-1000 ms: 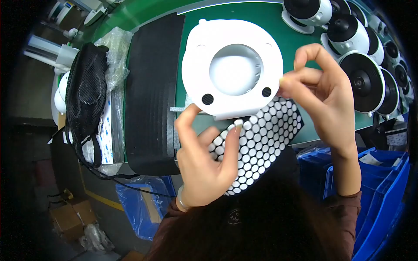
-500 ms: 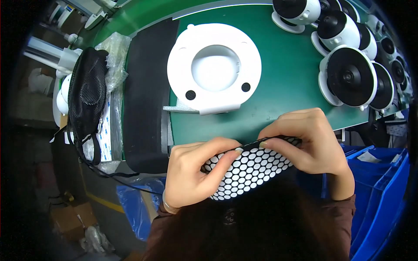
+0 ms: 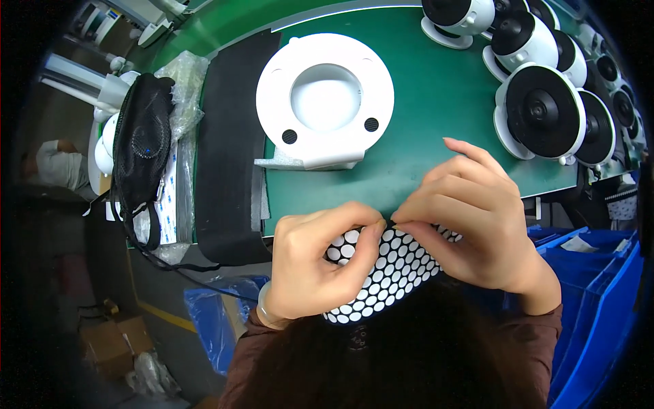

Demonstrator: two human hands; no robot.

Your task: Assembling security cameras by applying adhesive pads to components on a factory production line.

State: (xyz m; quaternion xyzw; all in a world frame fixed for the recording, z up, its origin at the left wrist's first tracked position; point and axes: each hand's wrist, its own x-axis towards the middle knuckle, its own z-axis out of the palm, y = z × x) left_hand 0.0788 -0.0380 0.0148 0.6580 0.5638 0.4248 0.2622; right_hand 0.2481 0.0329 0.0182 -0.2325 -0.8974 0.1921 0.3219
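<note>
Since the frame one second ago, we note the right hand (image 3: 470, 221) has moved from the white ring-shaped housing (image 3: 272, 109) to the dotted sheet (image 3: 392, 273).

We find the black sheet with white dots bent and held at the near edge of the green surface (image 3: 436, 116), nearer the person than the housing. The left hand (image 3: 317, 262) has thumb and index fingers pinched on its upper edge. On the right, thumb and index tips nearly meet just beside them at that edge, the other fingers loosely raised; we cannot tell whether they grip the sheet or a single dot. We record the housing lying apart from both hands, two black round pads (image 3: 289, 137) on its near side, and black-and-white round devices (image 3: 545, 112) grouped at right.
</note>
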